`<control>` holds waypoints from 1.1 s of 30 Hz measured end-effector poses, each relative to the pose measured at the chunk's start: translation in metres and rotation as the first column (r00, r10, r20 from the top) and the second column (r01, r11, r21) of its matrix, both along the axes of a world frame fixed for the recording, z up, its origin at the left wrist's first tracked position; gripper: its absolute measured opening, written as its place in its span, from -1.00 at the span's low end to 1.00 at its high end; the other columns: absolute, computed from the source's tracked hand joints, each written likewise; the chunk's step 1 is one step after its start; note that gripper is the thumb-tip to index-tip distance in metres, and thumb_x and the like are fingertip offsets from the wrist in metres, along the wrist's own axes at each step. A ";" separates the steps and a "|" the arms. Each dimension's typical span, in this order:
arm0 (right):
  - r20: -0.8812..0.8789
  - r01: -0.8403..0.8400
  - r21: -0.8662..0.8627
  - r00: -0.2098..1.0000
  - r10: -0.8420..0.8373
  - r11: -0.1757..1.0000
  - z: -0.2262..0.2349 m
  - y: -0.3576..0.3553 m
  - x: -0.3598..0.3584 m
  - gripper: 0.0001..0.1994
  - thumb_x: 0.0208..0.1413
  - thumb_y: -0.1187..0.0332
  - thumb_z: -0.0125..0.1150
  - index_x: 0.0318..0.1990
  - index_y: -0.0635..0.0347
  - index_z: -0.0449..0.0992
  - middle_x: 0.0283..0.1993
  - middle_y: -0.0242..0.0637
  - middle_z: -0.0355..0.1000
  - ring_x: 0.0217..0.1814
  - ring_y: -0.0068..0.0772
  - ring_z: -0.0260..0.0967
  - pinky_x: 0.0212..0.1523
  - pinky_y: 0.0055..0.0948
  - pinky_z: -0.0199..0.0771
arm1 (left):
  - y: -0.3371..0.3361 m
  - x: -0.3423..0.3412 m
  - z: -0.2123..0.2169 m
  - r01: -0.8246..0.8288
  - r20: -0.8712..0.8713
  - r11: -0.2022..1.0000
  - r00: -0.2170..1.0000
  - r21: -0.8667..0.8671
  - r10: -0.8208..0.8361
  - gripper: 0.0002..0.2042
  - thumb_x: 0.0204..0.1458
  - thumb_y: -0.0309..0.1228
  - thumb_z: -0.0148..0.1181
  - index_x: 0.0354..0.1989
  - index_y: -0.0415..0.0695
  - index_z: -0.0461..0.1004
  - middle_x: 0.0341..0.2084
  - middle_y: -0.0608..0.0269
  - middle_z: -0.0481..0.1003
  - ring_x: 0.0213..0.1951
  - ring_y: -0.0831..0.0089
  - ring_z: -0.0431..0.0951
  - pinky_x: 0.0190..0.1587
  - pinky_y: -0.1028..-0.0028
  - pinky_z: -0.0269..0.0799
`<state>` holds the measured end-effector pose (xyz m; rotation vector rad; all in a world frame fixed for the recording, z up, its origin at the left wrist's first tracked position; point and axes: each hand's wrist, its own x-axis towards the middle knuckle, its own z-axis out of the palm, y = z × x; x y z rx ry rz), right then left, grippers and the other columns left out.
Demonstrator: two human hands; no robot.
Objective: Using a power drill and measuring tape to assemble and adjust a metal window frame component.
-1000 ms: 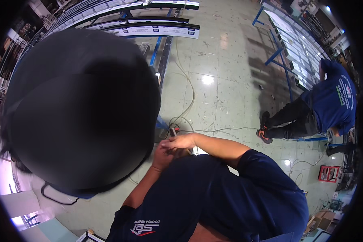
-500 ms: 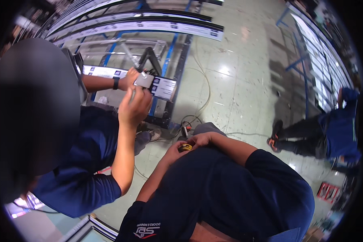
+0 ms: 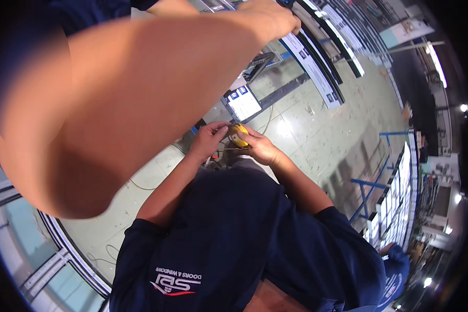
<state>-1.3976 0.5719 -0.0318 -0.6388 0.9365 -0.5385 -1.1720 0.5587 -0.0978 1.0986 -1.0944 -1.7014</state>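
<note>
Head view: the yellow tape measure [image 3: 241,136] popped into fuller sight than half a second earlier, grasped by the right hand [image 3: 261,147] beyond the shirt [image 3: 218,218]! The left hand [image 3: 210,138] curled close beside it, its hold impossible to tell; the job seemingly needed both.

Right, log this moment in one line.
right hand: holds yellow tape measure | left hand: beside it, contact unclear | co-worker's arm: across upper left

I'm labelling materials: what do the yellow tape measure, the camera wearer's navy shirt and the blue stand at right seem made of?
Tape measure: probably hard plastic casing; smooth, bright yellow. Navy shirt: matt cloth, by its soft folds; fibre unclear. Blue stand: likely painted metal, judging by its slim, evenly coloured bars.
</note>
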 end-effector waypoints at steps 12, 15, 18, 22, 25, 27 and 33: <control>-0.320 0.186 -0.141 0.921 -0.222 0.972 -0.022 0.002 -0.011 -0.25 0.42 -0.12 0.32 0.40 0.39 0.28 0.20 -0.09 0.52 0.23 -0.29 0.51 0.22 -0.34 0.57 | -0.004 -0.041 0.014 0.142 0.016 0.984 0.990 -0.105 -0.142 -0.51 0.18 -0.27 0.57 0.20 -0.24 0.60 -0.06 0.27 0.70 -0.04 0.49 0.68 0.09 0.42 0.61; -0.344 0.258 -0.045 0.903 -0.257 0.965 -0.026 0.002 -0.019 -0.22 0.37 -0.13 0.38 0.37 0.41 0.28 0.17 -0.08 0.52 0.17 -0.26 0.54 0.10 -0.30 0.67 | -0.007 -0.044 0.008 0.149 0.000 0.981 0.989 -0.122 -0.150 -0.55 0.22 -0.31 0.53 0.21 -0.25 0.60 -0.06 0.25 0.72 -0.07 0.52 0.68 0.06 0.43 0.62; -0.178 0.331 -0.030 0.927 -0.331 0.943 -0.018 0.005 -0.021 -0.27 0.33 0.08 0.51 0.38 0.40 0.26 0.17 -0.11 0.52 0.12 -0.27 0.57 0.05 -0.31 0.71 | -0.007 -0.038 0.001 0.123 -0.092 0.987 0.987 -0.104 -0.132 -0.61 0.27 -0.32 0.48 0.19 -0.26 0.62 -0.07 0.25 0.72 -0.08 0.55 0.68 0.00 0.45 0.63; -0.224 0.330 -0.412 0.867 -0.446 0.849 -0.024 0.017 -0.020 -0.25 0.20 0.37 0.60 0.47 0.32 0.31 0.16 -0.14 0.52 0.16 -0.28 0.57 0.19 -0.40 0.61 | -0.008 -0.033 -0.003 0.072 -0.087 0.988 0.994 0.136 -0.060 -0.66 0.34 -0.25 0.43 0.10 -0.27 0.67 -0.18 0.27 0.71 -0.21 0.60 0.67 -0.15 0.53 0.64; -0.477 0.004 -0.613 0.795 -0.374 0.790 -0.027 0.024 -0.020 -0.32 0.17 0.42 0.57 0.43 0.23 0.43 0.25 -0.06 0.49 0.23 -0.15 0.54 0.28 -0.30 0.54 | -0.003 -0.033 0.002 0.142 -0.099 0.958 0.988 0.250 -0.121 -0.66 0.35 -0.24 0.41 0.11 -0.25 0.67 -0.20 0.26 0.71 -0.25 0.60 0.69 -0.17 0.56 0.65; -0.593 -0.174 -0.658 0.719 -0.362 0.732 -0.028 0.027 -0.020 -0.35 0.16 0.44 0.55 0.42 0.19 0.48 0.29 -0.02 0.48 0.27 -0.08 0.53 0.33 -0.25 0.51 | 0.000 -0.035 0.005 0.171 -0.145 0.952 0.980 0.253 -0.137 -0.67 0.36 -0.24 0.40 0.12 -0.23 0.67 -0.18 0.26 0.71 -0.24 0.59 0.70 -0.16 0.56 0.68; -0.649 -0.275 -0.598 0.717 -0.254 0.753 -0.014 0.031 -0.005 -0.29 0.16 0.43 0.52 0.48 0.14 0.42 0.29 0.00 0.53 0.38 0.01 0.50 0.45 -0.20 0.43 | -0.005 -0.030 0.007 0.087 -0.020 0.959 0.996 0.269 -0.085 -0.68 0.32 -0.25 0.43 0.07 -0.22 0.70 -0.19 0.26 0.71 -0.24 0.59 0.70 -0.20 0.58 0.64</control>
